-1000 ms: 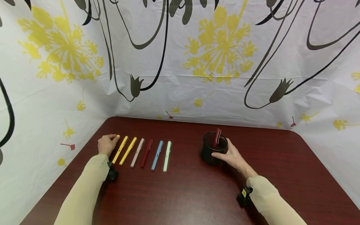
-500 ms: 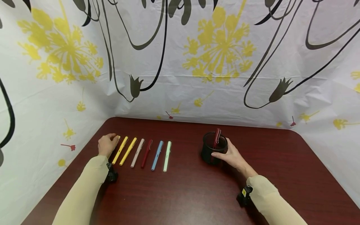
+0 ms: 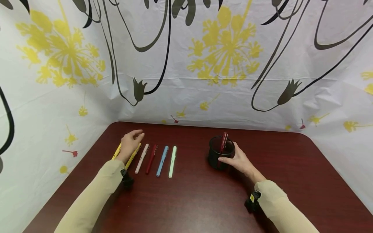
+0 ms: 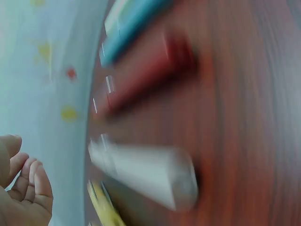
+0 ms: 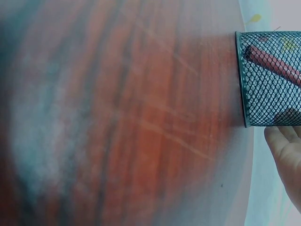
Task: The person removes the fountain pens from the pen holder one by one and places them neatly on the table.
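Note:
My left hand (image 3: pixel 130 146) is over the yellow pens at the left of a row, fingers loosely bent, nothing held in the head view. One yellow pen (image 3: pixel 117 152) shows left of it and another yellow pen (image 3: pixel 133 156) to its right; the hand covers what lies between. Rightward follow a pale pink pen (image 3: pixel 142 158), a dark red pen (image 3: pixel 151 159), a blue pen (image 3: pixel 162 161) and a light green pen (image 3: pixel 173 161). My right hand (image 3: pixel 239 160) grips the black mesh pen holder (image 5: pixel 270 106) from the right. A red pen (image 3: pixel 223 141) leans inside.
The dark red-brown tabletop (image 3: pixel 186 200) carries everything. Behind and at the left hangs a white patterned cloth (image 3: pixel 180 64), meeting the table's far edge. Blur softens the pens in the left wrist view.
My left hand has left the tip of the leftmost yellow pen and moved right, over the neighbouring yellow pens. My right hand and the pen holder have stayed in place.

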### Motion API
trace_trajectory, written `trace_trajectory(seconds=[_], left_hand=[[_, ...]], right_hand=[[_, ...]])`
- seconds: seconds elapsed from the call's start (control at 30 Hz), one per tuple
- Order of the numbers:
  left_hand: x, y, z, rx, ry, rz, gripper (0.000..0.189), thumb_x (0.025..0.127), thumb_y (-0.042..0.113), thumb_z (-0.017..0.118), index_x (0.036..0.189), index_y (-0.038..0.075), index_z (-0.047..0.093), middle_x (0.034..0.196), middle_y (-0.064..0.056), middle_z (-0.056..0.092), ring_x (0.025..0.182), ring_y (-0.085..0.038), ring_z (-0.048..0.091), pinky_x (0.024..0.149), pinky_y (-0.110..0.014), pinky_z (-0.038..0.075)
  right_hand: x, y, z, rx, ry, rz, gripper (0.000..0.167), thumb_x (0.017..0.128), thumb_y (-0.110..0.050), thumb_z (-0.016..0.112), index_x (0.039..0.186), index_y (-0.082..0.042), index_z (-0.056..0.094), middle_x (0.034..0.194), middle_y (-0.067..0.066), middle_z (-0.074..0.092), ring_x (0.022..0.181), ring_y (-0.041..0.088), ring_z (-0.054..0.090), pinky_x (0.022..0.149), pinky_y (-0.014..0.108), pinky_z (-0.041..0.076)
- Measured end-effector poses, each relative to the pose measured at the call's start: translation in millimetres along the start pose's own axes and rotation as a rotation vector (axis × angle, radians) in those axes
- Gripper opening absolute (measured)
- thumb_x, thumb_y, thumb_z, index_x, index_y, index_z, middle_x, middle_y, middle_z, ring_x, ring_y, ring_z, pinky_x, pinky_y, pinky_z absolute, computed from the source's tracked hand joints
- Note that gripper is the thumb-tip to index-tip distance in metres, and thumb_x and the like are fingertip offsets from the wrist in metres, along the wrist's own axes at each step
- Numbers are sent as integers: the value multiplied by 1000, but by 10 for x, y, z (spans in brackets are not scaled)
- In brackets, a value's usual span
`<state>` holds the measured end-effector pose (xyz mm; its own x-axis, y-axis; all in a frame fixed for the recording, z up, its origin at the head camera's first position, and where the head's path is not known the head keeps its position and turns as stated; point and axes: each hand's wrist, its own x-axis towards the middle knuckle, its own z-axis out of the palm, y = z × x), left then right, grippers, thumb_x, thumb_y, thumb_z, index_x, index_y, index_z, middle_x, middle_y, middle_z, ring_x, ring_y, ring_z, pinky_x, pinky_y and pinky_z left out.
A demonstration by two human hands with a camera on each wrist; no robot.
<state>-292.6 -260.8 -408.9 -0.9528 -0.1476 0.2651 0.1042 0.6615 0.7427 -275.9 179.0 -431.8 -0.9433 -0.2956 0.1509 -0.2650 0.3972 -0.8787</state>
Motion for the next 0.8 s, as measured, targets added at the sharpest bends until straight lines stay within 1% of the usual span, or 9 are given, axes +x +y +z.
trace_trajectory(seconds=[0.07,0.2,0.3,0.37,0.47,0.57,0.63,0.7,0.8], left_hand=[[-17,156,85,-45,-48,16,39,96,29,55,129,7,58,120,-18,63,106,-32,61,81,-45,52],[-69,446,262,-125,-136,42,38,95,30,56,128,11,59,122,-13,62,105,-29,61,81,-42,52],[-112,623,396,-190,-193,45,38,94,32,58,127,14,60,123,-10,63,103,-26,62,80,-38,53],[-143,732,478,-247,-238,48,37,94,30,58,128,14,60,123,-9,62,103,-26,62,81,-39,53],[-177,876,598,-327,-281,51,36,93,28,60,126,14,61,121,-9,64,104,-25,62,84,-41,52],[-209,1010,709,-391,-311,66,34,93,24,61,125,12,62,117,-11,65,102,-26,63,84,-40,52],[-217,1096,788,-423,-317,74,33,92,22,62,124,11,63,114,-12,66,99,-25,63,83,-38,53],[-220,1176,868,-436,-318,87,32,92,21,63,122,10,64,112,-11,67,97,-24,64,80,-35,54],[-220,1298,983,-460,-332,94,32,91,21,64,121,10,65,112,-9,68,94,-21,64,79,-34,54]], right_hand=[[-3,-4,4,5,0,2,78,80,-21,76,142,-8,30,137,18,45,130,36,38,101,60,32],[-1,0,6,2,1,1,78,80,-21,76,142,-9,30,137,17,45,130,35,38,101,60,32],[3,7,5,-6,3,-2,78,80,-22,76,142,-9,30,137,17,45,130,35,39,101,60,32],[6,12,3,-7,5,-3,78,80,-22,76,142,-9,30,137,18,46,129,35,39,101,59,32],[5,13,8,-7,7,-3,77,80,-22,76,141,-9,31,136,17,46,129,35,40,101,59,32],[5,18,7,-12,8,-3,78,80,-21,76,142,-9,30,136,18,46,128,35,40,101,59,33],[3,21,5,-15,8,-3,79,80,-21,76,143,-9,29,136,18,46,128,35,40,100,59,33],[5,26,4,-17,7,-2,79,80,-22,76,143,-9,29,136,18,46,128,35,41,100,58,34],[6,29,4,-14,7,-2,79,80,-22,76,142,-9,30,136,18,47,128,35,41,101,58,33]])
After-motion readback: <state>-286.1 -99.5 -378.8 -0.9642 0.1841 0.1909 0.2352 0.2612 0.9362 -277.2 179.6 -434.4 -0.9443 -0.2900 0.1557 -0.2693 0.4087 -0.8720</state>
